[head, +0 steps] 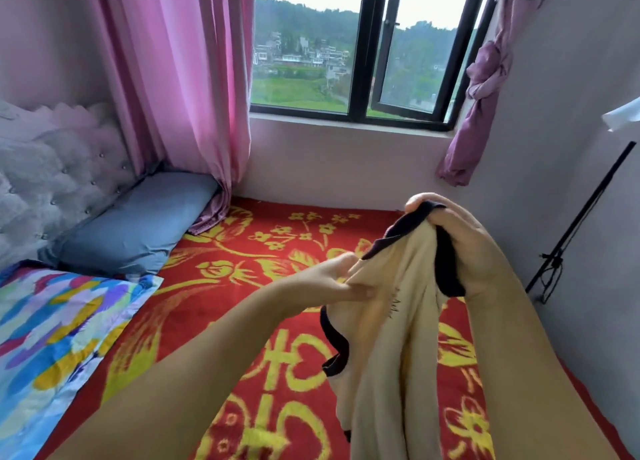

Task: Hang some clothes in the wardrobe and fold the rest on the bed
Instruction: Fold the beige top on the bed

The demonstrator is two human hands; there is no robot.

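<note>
The cream garment (388, 338) with dark trim hangs above the bed (242, 286), held up over its red and yellow blanket on the side away from the headboard (52, 182). The right hand (460, 244) grips the bunched dark-edged top of the garment, fingers curled round it. The left hand (332, 279) pinches a fold of the cream cloth just below. A blue pillow (138, 220) and a multicoloured pillow (59, 328) lie against the headboard.

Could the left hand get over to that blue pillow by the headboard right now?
Probably yes, but not freely: the left hand is pinching the cream garment. The red blanket between it and the blue pillow lies open.
</note>
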